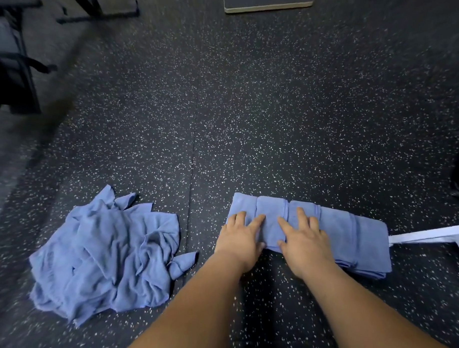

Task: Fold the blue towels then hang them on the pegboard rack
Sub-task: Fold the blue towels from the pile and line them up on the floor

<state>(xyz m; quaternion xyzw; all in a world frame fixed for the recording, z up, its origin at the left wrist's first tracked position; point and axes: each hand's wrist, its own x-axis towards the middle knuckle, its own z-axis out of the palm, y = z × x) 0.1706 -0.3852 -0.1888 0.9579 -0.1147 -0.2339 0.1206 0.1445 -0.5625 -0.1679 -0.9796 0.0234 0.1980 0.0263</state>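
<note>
A crumpled heap of blue towels [108, 255] lay on the speckled floor [251, 109] at the left. To its right, apart from the heap, a folded towel [356, 238] lay in a long strip on the floor. The left hand [240, 236] pressed flat on the strip's left end, fingers spread. The right hand [305, 241] pressed flat beside it, fingers also spread. A white bar [429, 235] met the towel's right end.

I see both hands flat: left hand [240, 235] and right hand [305, 240] press the folded towel [351, 235] on the floor [225, 108]; crumpled towels [108, 250] lie left
</note>
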